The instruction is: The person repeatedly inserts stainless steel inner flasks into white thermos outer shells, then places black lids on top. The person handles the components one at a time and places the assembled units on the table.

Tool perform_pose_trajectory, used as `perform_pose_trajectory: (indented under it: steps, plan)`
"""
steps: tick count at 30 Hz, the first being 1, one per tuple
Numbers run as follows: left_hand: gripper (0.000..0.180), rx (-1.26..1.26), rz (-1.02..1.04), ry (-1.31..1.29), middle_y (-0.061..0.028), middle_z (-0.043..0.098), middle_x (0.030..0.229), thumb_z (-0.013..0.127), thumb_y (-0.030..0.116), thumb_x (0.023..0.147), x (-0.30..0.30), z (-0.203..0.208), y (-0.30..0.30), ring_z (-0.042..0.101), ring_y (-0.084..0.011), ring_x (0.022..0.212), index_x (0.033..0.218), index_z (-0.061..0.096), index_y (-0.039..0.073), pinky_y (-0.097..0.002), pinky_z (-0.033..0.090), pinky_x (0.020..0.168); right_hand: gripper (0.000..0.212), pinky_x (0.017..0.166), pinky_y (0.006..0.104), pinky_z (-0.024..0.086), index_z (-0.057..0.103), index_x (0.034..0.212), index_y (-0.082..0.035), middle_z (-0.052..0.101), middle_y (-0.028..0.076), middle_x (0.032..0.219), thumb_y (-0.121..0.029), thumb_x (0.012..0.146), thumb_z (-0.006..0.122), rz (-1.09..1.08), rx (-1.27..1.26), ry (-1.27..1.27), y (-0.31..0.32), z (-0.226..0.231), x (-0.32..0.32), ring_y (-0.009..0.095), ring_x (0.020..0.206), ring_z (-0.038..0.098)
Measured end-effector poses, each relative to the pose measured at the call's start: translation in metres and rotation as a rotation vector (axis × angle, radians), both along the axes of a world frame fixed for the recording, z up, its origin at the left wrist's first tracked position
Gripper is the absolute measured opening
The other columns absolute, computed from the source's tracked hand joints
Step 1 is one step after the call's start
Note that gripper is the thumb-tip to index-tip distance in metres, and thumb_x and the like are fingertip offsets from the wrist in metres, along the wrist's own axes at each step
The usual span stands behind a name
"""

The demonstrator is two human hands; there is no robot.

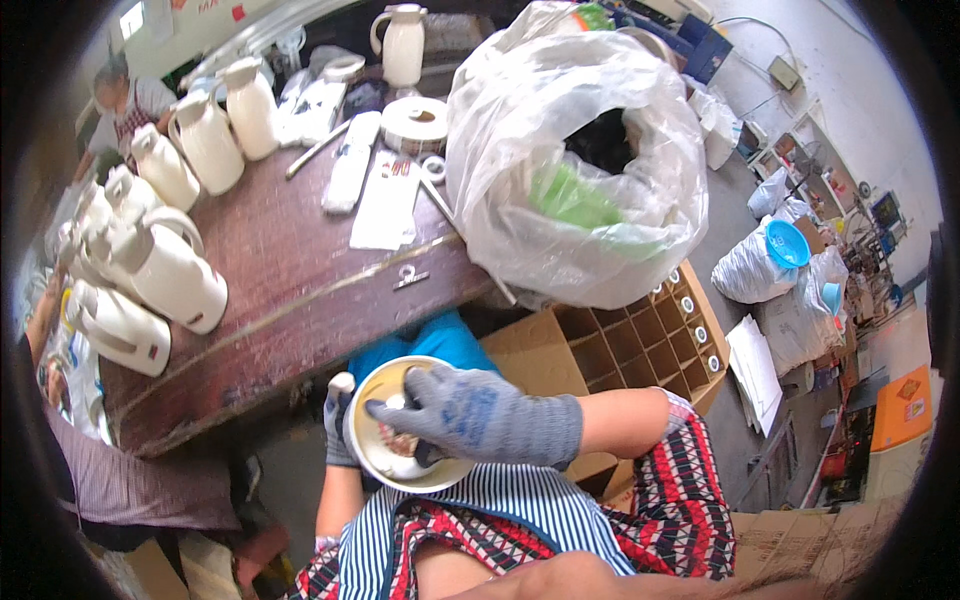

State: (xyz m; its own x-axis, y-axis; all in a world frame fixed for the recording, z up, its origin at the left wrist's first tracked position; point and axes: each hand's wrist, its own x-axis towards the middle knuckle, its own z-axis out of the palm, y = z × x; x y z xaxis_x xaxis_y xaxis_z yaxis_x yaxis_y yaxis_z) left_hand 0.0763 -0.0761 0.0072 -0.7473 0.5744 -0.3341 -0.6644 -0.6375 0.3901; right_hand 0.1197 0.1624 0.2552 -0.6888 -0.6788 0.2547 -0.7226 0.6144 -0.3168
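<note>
A round cream-coloured vessel with a wide open mouth is held in front of my body, its opening facing up. My left hand, in a grey glove, is closed round its left side. Into the mouth reaches my right hand, also in a grey glove, with bent fingers. Beneath those fingers lies something small, whitish and pinkish, partly hidden by the glove; I cannot make out what it is. Past the vessel, on the dark wooden table, are a white paper slip and a small metal piece.
Several cream jugs stand along the table's left side. A large clear plastic bag bulges over its right end. Below it is an open cardboard box with dividers. A tape roll lies farther back. Another person is at far left.
</note>
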Motion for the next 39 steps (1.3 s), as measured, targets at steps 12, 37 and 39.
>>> perform_pose_trajectory:
  steps: [12,37,39]
  plan:
    - [0.032,-0.337,0.097,0.090,-0.0113,0.073,0.108,0.073,0.028,0.095,-0.034,-0.005,-0.027,0.070,-0.0212,0.098,0.112,0.069,0.001,-0.0383,0.059,0.091,0.026,0.083,0.0444,0.056,0.075,0.103,-0.006,0.074,0.016,0.096,-0.029,0.097,0.065,-0.683,-0.107,0.169,0.212,0.055,-0.182,0.035,0.091,0.071]
    - [0.036,-0.151,0.010,0.242,-0.0061,0.073,0.105,0.080,0.033,0.089,-0.045,-0.030,0.015,0.068,-0.0165,0.098,0.109,0.070,0.005,-0.0361,0.058,0.090,0.023,0.083,0.0407,0.060,0.070,0.099,-0.009,0.068,0.014,0.121,-0.023,0.083,0.076,0.182,0.180,0.458,0.080,-0.028,-0.105,0.031,0.106,0.068]
    - [0.036,-0.151,0.024,0.282,-0.0057,0.073,0.105,0.081,0.033,0.089,-0.049,-0.035,0.010,0.068,-0.0161,0.098,0.109,0.070,0.005,-0.0360,0.057,0.090,0.034,0.086,0.0412,0.060,0.070,0.115,-0.010,0.067,0.015,0.125,-0.025,0.085,0.074,0.135,0.105,0.333,0.047,-0.098,-0.102,0.032,0.109,0.068]
